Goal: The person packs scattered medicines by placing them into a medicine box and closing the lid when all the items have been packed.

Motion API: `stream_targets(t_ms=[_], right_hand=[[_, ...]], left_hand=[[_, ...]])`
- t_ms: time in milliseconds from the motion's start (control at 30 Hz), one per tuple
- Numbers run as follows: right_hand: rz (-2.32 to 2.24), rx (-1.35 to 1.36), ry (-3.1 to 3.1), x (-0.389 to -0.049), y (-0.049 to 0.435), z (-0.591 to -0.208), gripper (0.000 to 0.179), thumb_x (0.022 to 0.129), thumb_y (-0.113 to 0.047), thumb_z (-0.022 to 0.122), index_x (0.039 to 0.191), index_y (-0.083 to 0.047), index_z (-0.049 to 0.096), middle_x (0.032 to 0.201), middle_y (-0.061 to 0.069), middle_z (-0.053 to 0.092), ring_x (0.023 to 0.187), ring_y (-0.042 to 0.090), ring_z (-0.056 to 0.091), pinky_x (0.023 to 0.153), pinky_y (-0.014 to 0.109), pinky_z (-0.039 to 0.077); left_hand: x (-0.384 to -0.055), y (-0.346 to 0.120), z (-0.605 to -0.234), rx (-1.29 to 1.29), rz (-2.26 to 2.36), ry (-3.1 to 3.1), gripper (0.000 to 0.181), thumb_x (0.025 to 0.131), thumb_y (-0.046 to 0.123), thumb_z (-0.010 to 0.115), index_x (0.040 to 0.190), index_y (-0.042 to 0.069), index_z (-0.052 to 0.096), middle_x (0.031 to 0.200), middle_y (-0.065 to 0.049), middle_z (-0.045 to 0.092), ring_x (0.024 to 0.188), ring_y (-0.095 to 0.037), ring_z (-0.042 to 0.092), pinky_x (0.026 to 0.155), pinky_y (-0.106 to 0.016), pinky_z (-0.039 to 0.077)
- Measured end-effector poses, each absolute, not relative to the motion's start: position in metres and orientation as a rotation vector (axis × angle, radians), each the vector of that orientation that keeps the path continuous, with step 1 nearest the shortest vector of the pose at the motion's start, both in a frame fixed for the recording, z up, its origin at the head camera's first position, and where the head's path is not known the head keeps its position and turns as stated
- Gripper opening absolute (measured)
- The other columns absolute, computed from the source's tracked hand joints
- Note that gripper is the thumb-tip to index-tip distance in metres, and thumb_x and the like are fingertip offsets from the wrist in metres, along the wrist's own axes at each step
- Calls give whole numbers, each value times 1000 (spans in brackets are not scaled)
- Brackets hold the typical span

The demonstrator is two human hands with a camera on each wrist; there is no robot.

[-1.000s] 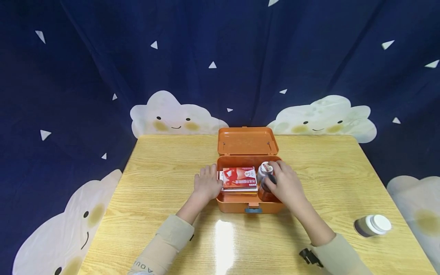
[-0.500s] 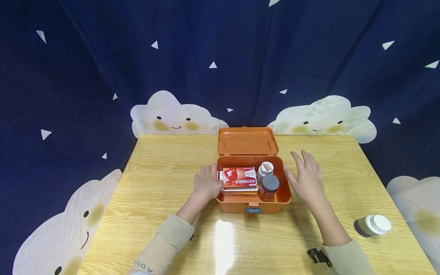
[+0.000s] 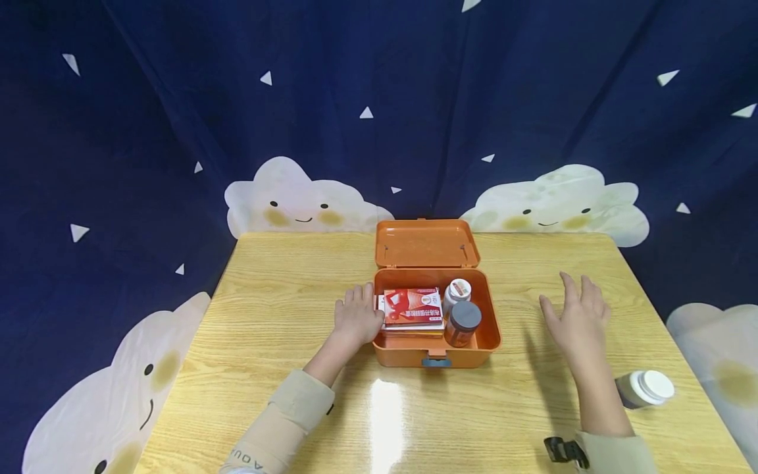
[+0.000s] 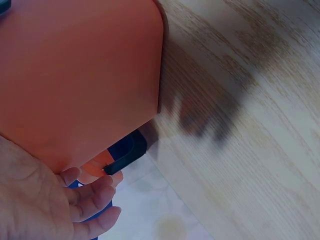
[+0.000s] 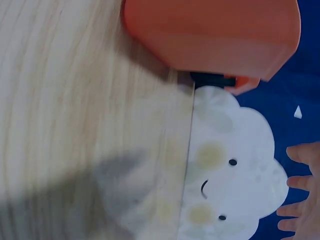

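An orange box [image 3: 408, 357], a case with its lid [image 3: 425, 242] swung back, stands on the wooden table. Inside lie red and white medicine packets [image 3: 412, 307] in a stack. Beside them stand a white-capped bottle [image 3: 458, 291] and a brown jar with a dark grey lid [image 3: 463, 322]. My left hand [image 3: 355, 320] rests at the left rim; in the left wrist view its fingers [image 4: 92, 200] are loosely bent beside the orange wall. My right hand [image 3: 577, 326] is over the table right of the box, fingers spread, holding nothing.
A white-capped bottle [image 3: 648, 388] stands at the table's right side, partly behind my right forearm. The wooden table [image 3: 284, 276] ends at a dark blue curtain [image 3: 331, 79] with cloud prints. A blue-grey latch [image 3: 436, 363] is on the box's front.
My right hand has let go of the dark-lidded jar, which now stands in the box. It has moved right, away from the box. My left hand has stayed at the rim.
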State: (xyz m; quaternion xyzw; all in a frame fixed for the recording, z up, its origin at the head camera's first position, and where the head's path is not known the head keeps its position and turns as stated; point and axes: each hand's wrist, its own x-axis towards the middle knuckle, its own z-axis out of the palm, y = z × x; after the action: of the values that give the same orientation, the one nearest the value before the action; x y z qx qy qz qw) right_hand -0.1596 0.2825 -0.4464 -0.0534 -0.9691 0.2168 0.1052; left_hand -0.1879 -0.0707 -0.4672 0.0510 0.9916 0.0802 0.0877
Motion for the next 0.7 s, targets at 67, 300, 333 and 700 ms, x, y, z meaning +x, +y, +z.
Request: stream_targets(t_ms=[67, 300, 333, 700], right_hand=[[651, -191, -2847, -157, 289, -449, 59, 94, -27, 46, 139, 4, 24, 141, 38, 10, 130, 53, 4, 98, 67, 2], [694, -334, -2866, -143, 312, -458, 61, 94, -27, 42, 140, 5, 20, 141, 39, 4, 131, 52, -2, 96, 69, -2], [694, -354, -2870, -141, 315, -459, 61, 94, -27, 42, 140, 5, 19, 141, 39, 4, 131, 52, -2, 96, 69, -2], [676, -595, -2945, -120, 347, -467, 66, 94, -32, 38, 142, 5, 10, 140, 40, -2, 130, 52, -4, 95, 68, 3]], left_hand=[[-188, -71, -467, 145, 243, 2952, 48, 88, 33, 47, 125, 7, 32, 115, -13, 44, 107, -28, 40, 85, -45, 38], [-188, -71, -468, 151, 241, 2961, 48, 88, 33, 47, 125, 6, 33, 115, -14, 44, 107, -28, 40, 84, -45, 38], [-188, -71, -468, 153, 240, 2963, 48, 88, 33, 47, 125, 6, 33, 115, -14, 44, 107, -29, 40, 84, -45, 38], [-187, -72, -467, 157, 248, 2961, 47, 88, 32, 47, 124, 6, 33, 113, -14, 44, 106, -29, 40, 83, -46, 38]])
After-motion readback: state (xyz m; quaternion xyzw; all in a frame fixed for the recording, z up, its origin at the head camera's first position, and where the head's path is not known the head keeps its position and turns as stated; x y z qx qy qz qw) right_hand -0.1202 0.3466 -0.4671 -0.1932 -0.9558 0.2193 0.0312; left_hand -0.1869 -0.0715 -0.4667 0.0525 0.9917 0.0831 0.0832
